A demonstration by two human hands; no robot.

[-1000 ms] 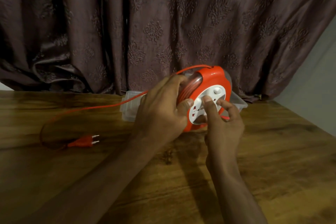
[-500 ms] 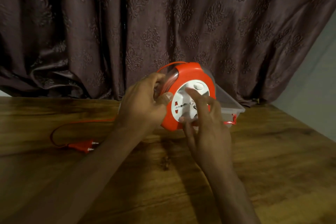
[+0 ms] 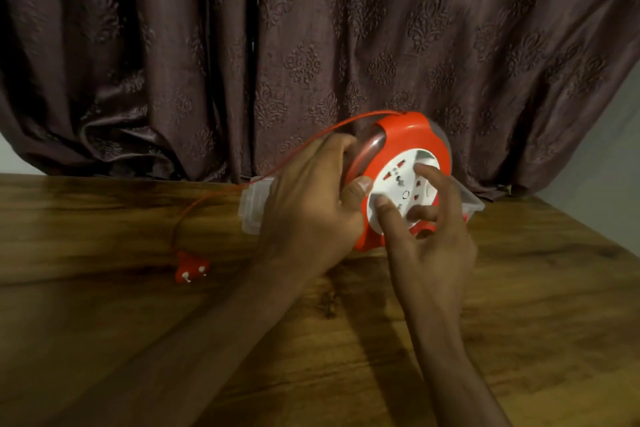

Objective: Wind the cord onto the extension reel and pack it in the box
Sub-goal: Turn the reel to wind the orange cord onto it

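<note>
Head view, centre right of the frame: an orange extension reel with a white socket face is held upright, its face turned toward the camera, just above a wooden table. The left hand enters from the lower left, forearm running diagonally; its fingers curl round the reel's left edge and the thumb lies against the orange rim, so this hand grips the reel. The right hand rises from the lower right, palm facing the socket face, fingers spread and bent, fingertips touching the white disc; it presses rather than encloses. An orange cord leaves the reel's top, slopes down to the left and ends in an orange two-pin plug lying on the table, left of centre. A clear plastic box sits on the table behind the hands, largely hidden. A dark patterned curtain fills the upper frame.
</note>
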